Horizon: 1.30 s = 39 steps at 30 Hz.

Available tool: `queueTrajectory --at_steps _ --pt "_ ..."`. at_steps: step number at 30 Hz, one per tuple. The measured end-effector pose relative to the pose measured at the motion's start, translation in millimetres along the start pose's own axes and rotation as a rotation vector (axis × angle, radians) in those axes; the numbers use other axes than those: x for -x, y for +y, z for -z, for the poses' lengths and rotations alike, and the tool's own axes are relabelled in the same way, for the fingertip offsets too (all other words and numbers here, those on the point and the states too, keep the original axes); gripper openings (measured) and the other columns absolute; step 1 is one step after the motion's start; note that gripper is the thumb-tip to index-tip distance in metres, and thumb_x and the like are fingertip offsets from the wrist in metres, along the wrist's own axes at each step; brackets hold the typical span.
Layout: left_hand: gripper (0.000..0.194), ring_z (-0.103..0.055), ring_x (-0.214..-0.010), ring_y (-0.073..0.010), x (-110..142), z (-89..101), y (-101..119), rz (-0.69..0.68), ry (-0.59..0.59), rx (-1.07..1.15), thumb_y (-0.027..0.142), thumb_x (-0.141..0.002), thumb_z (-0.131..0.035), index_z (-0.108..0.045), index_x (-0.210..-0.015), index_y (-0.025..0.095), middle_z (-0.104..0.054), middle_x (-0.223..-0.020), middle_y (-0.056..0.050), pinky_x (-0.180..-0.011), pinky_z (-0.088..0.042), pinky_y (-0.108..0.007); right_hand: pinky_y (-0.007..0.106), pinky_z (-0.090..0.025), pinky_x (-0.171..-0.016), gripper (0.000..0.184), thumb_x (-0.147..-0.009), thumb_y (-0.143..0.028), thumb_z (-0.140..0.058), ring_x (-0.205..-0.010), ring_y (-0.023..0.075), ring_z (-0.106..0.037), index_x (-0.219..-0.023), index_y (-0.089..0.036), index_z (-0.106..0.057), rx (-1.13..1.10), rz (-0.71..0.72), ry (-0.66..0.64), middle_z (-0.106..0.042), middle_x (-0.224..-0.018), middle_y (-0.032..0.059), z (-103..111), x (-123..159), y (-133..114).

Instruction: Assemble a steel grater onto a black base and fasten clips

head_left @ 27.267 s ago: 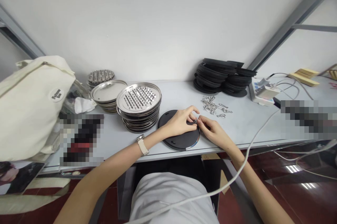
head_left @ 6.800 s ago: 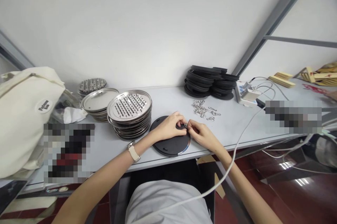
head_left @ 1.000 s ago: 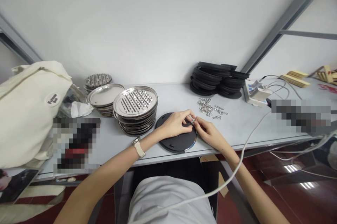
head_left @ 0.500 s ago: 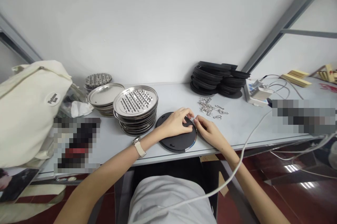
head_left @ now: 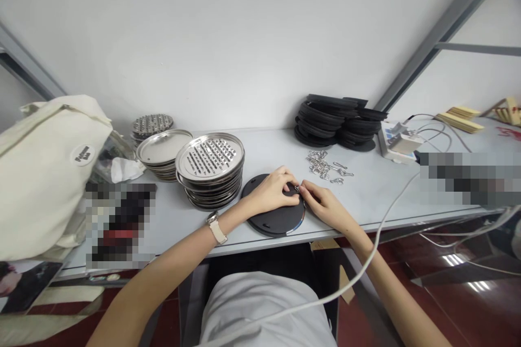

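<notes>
A black round disc (head_left: 274, 218) with slots near its edge and a shiny metal rim lies flat at the table's front edge. My left hand (head_left: 273, 190) lies over it, thumb on its face and fingers curled towards the right rim. There, my right hand (head_left: 323, 203) pinches a small silver metal clasp (head_left: 297, 188) between thumb and forefinger. The fingers partly hide the clasp, and I cannot tell whether it is fastened to the disc. Behind the right hand lies a loose pile of silver clasps and rings (head_left: 321, 165).
Metal grater discs (head_left: 210, 157) stand stacked on the left, beside plain metal discs (head_left: 165, 146). Black discs (head_left: 325, 119) are piled at the back. A power strip (head_left: 396, 143) sits to the right. A white cable (head_left: 376, 244) crosses before my right forearm; a cream bag (head_left: 49, 173) stands left.
The fingers of my right hand have shifted slightly at the disc's rim around the clasp. My left hand and the disc stay in place.
</notes>
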<state>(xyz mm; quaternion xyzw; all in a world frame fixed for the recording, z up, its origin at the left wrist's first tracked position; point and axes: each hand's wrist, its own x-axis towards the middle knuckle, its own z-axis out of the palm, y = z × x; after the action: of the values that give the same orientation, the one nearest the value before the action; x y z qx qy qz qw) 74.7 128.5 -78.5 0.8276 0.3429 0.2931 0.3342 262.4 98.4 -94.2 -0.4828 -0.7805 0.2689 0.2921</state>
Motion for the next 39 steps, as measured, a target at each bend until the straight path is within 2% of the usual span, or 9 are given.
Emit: queueTrajectory --at_steps 12,39 --pt "0.017 -0.058 -0.075 -0.0115 -0.4 2.5 -0.7 -0.023 -0.025 0.056 0.025 -0.075 -0.066 -0.064 -0.090 0.016 -0.054 -0.095 -0.002 -0.069 -0.047 -0.025 0.026 -0.032 -0.056 0.031 -0.098 -0.037 -0.036 -0.055 0.0128 -0.039 -0.072 -0.021 -0.038 -0.012 -0.005 -0.010 -0.038 -0.059 -0.0047 -0.3 0.9 1.6" --pt "0.019 -0.060 -0.078 -0.0128 0.2 3.4 -1.9 -0.026 -0.036 0.076 0.023 -0.075 -0.065 -0.067 -0.093 0.016 -0.057 -0.097 -0.003 -0.070 -0.047 -0.024 0.026 -0.031 -0.056 0.031 -0.098 -0.036 -0.035 -0.055 0.0129 -0.039 -0.071 -0.022 -0.038 -0.014 0.001 -0.016 -0.039 -0.060 -0.0043 0.6 2.9 1.2"
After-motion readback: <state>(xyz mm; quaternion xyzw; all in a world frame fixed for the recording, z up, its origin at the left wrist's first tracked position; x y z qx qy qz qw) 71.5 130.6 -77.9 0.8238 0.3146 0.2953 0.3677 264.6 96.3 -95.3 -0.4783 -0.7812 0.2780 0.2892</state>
